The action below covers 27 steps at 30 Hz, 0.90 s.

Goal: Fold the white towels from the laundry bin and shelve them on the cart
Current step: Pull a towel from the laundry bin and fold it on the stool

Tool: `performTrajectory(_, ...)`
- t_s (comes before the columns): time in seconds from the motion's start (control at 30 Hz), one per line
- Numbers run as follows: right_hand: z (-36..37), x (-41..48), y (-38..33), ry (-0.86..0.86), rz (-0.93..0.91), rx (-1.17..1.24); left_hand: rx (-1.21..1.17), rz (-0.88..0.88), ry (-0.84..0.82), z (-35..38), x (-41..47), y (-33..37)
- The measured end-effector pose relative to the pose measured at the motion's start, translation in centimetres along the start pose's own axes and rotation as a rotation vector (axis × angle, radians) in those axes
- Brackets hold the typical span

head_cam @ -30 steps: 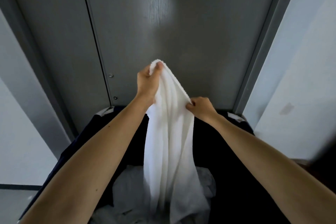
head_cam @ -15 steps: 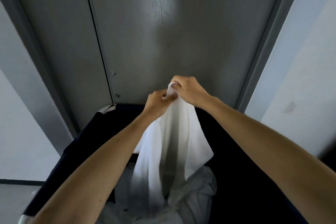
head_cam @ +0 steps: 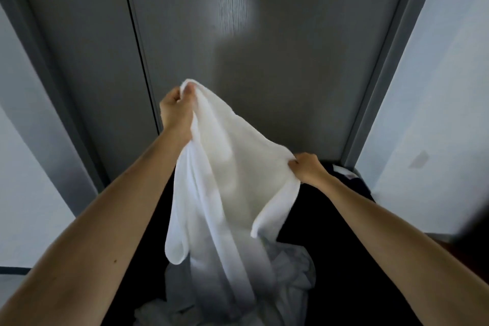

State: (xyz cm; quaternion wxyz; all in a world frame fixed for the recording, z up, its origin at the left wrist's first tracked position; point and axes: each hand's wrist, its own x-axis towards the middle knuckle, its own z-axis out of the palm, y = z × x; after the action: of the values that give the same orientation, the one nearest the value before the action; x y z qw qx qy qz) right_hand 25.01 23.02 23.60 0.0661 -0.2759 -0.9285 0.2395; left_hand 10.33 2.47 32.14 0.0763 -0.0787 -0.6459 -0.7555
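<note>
We pinch the white towel (head_cam: 227, 180) by its top edge, left hand (head_cam: 176, 110) high, right hand (head_cam: 308, 169) lower, fingers (head_cam: 188, 91) curled on cloth, above the laundry bin (head_cam: 344, 246). Best to level both corners and pull the edge taut before folding.

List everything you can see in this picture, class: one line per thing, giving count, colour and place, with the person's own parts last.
white cloth towel: one, white, held up over the bin, its lower end hanging into it.
crumpled white linen pile: one heap, white in shadow, at the bottom of the bin.
dark fabric laundry bin: one, near black, below the arms, in front of the door.
grey flat door panels: two, grey, straight ahead, a dark seam between them.
pale painted walls: two, bluish white, left and right of the door.
left hand: one, raised, grips the towel's top corner.
right hand: one, lower and to the right, pinches the towel's edge.
</note>
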Motion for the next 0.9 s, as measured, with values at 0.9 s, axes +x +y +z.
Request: performTrajectory(0.9, -0.4, -1.9, -3.2, -0.145, -0.007, 0.406, 0.441, 0.099, -0.287, 1.5, -3.3, -3.6)
